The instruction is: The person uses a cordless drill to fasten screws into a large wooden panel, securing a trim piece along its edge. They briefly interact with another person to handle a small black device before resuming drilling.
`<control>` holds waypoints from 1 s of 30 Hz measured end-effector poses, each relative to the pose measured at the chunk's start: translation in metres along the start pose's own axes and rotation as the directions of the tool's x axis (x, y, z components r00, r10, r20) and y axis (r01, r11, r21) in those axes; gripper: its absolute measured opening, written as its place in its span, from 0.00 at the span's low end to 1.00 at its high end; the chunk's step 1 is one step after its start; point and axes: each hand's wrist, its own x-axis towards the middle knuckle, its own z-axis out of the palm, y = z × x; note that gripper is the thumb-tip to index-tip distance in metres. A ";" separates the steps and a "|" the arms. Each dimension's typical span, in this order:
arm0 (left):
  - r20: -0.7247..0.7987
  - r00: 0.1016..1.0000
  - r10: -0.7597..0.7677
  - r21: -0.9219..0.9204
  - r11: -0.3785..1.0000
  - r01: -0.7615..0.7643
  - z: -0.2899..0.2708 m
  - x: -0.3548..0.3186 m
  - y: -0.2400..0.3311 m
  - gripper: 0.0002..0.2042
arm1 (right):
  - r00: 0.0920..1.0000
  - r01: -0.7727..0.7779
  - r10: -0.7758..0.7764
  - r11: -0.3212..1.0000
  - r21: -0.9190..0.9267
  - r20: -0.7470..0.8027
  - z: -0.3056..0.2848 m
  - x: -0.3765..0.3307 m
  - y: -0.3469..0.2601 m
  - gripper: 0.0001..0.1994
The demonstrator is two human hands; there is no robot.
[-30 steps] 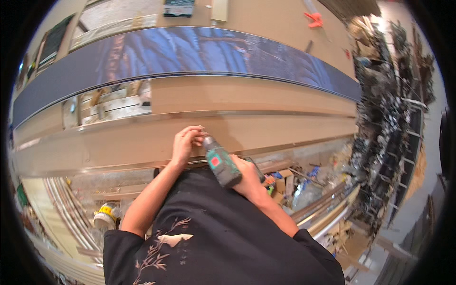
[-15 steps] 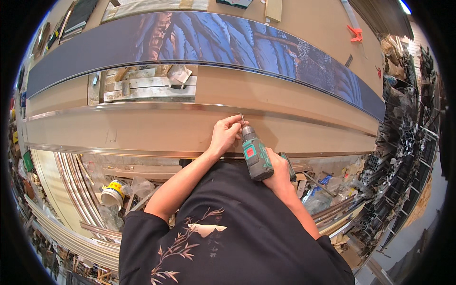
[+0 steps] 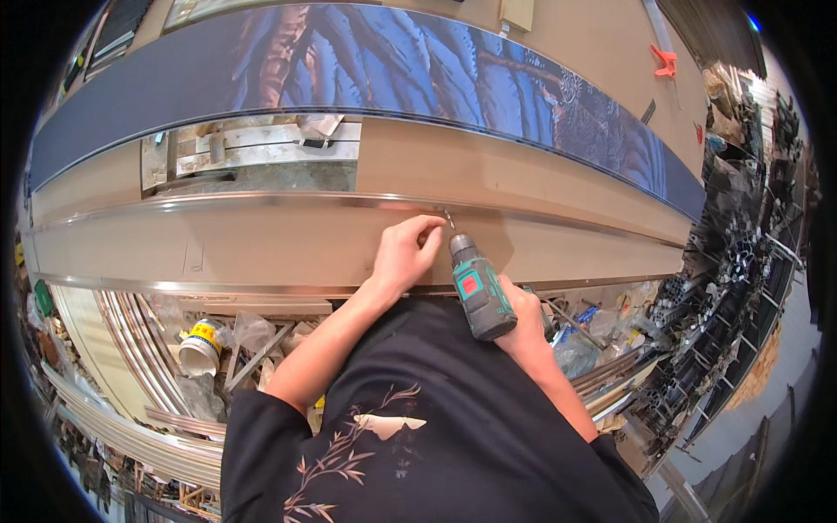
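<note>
My right hand [image 3: 526, 321] grips the handle of a green and black cordless drill [image 3: 481, 295], which points away from me. The tip of its thin bit [image 3: 450, 220] is at the far metal rail [image 3: 305, 200] of a long, narrow frame. Close by on the left, my left hand [image 3: 404, 253] is closed, thumb and fingertips brought together beside the bit. Whatever those fingers may hold is too small to make out. The near metal rail [image 3: 261, 287] runs along the front, close to my body.
Beyond the frame lies a long panel [image 3: 392, 70] with a blue picture on it. An opening in the tabletop [image 3: 261, 179] shows pale slats. An orange clamp [image 3: 664, 61] is at the far right. Below are a white and yellow bucket [image 3: 200, 349], metal strips and stacked dark profiles [image 3: 741, 279].
My left fingers have come away from the bit, leaving more of it showing. The drill has shifted slightly right and nearer to me. The whole view has moved a little.
</note>
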 end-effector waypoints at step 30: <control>0.244 0.900 0.360 0.579 0.691 -0.433 -0.046 0.062 0.008 0.12 | 0.890 0.049 0.138 0.918 -0.393 0.434 -0.069 0.075 -0.033 0.16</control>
